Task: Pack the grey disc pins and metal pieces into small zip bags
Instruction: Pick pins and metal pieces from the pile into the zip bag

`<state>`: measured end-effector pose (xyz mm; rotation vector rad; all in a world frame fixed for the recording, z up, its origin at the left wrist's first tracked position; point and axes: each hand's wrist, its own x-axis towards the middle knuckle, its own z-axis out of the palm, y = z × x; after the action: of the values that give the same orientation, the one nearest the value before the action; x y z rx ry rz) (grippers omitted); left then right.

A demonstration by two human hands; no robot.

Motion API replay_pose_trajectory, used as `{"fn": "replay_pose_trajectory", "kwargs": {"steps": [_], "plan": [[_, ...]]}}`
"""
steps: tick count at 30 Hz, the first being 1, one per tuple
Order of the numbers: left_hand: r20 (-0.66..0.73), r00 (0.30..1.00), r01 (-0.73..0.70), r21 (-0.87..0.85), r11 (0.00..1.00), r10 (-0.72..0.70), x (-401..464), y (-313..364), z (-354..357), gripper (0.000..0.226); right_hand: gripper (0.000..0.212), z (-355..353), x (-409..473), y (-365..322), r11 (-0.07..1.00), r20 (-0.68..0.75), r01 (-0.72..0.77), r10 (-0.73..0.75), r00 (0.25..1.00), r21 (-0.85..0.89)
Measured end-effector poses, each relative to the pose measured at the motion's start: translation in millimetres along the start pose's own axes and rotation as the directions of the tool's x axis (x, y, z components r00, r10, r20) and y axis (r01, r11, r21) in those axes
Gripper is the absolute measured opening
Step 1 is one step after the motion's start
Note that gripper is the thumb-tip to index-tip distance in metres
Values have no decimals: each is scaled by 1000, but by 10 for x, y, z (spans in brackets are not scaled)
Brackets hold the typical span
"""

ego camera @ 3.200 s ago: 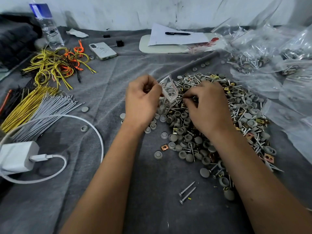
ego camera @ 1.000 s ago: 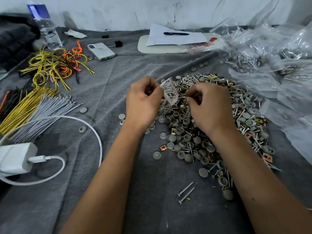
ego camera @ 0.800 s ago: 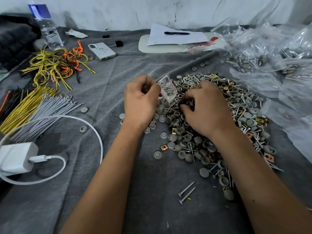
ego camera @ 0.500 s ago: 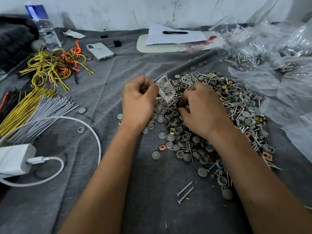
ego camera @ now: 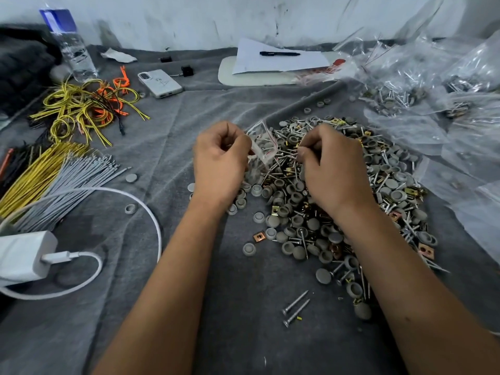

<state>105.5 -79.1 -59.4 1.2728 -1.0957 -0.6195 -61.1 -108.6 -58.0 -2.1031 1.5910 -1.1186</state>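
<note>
Centre frame: left hand (ego camera: pixel 220 163) curled closed, pinching one small zip bag (ego camera: pixel 262 143), mouth up, some pieces already inside. Right hand (ego camera: pixel 331 169) fingers bunched over the heap of grey disc pins and metal pieces (ego camera: pixel 338 190), right of centre; what it grips, cannot tell. Heap: too many to count. Two loose screws (ego camera: pixel 295 308) at lower centre. One phone (ego camera: pixel 160 83) and one bottle (ego camera: pixel 71 47), upper left. One charger (ego camera: pixel 25 254), left edge.

Sm clear zip bag (ego camera: pixel 262 147) part-filled, tilted, beside heaped grey disc pins (ego camera: pixel 300 212), metal pcs (ego camera: pixel 426 251)
</note>
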Motion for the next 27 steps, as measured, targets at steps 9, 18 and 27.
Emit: {"fn": "replay_pose_trajectory", "kwargs": {"steps": [9, 18, 27], "plan": [[65, 996, -72, 82, 994, 66, -10, -16, 16, 12, 4, -42, -18, -58, 910, -37, -5, 23, 999, 415], [169, 977, -155, 120, 981, 134, -31, -31, 59, 13, 15, -9, -45, -83, 960, 22, 127, -137, 990, 251], [88, 990, -115, 105, 988, 106, -16, -14, 35, 20, 8, -37, -42, -97, 950, -56, 151, -141, 988, 272]]}}
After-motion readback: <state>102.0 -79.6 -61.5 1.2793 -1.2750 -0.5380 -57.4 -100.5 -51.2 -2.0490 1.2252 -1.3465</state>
